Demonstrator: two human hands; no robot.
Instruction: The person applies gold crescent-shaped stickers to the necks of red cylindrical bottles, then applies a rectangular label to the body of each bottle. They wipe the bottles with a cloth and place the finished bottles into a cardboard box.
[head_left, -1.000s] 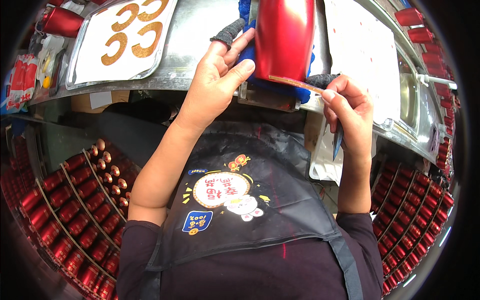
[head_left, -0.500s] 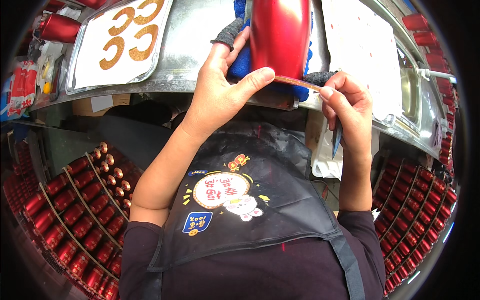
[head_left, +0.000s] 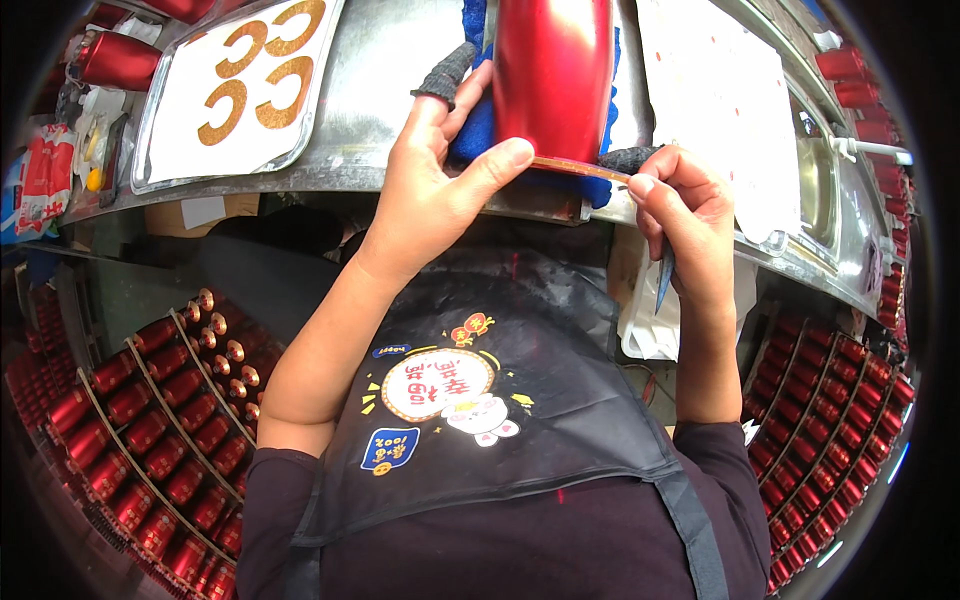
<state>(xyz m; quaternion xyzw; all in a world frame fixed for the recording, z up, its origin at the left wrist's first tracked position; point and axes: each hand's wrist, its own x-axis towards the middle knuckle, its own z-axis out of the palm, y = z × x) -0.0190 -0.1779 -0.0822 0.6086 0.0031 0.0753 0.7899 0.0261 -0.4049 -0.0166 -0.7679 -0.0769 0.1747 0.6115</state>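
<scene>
Since the earliest frame, the thumb of the left hand [head_left: 428, 182] has been brought across to the left end of a thin brown-gold strip [head_left: 580, 168], from which it was then apart. On both sides below, racks of red cylinders [head_left: 160, 450] are ranged; how many have been finished cannot be told. Above them, on the metal tabletop [head_left: 365, 135], a red vessel [head_left: 553, 80] is seen, apparently laid on its side over a blue cloth [head_left: 476, 132], with one end turned toward the apron [head_left: 560, 400]. At left, a white sheet [head_left: 180, 130] is held in a tray; four gold C-shaped pieces [head_left: 285, 92] are left on it, unused as yet. At right, a spotted sheet [head_left: 715, 110] is laid.

By the right hand [head_left: 695, 225], the strip's right end is pinched between thumb and index finger, and a dark pointed tool [head_left: 665, 280] is kept in the curled fingers. The left thumb and index finger are spread, the latter extended along the vessel's left side. The strip is stretched across the vessel's near edge; whether it has been fixed there cannot be told. Since it is still gripped, work on this vessel is judged unfinished; the strip's release, at least, is left.
</scene>
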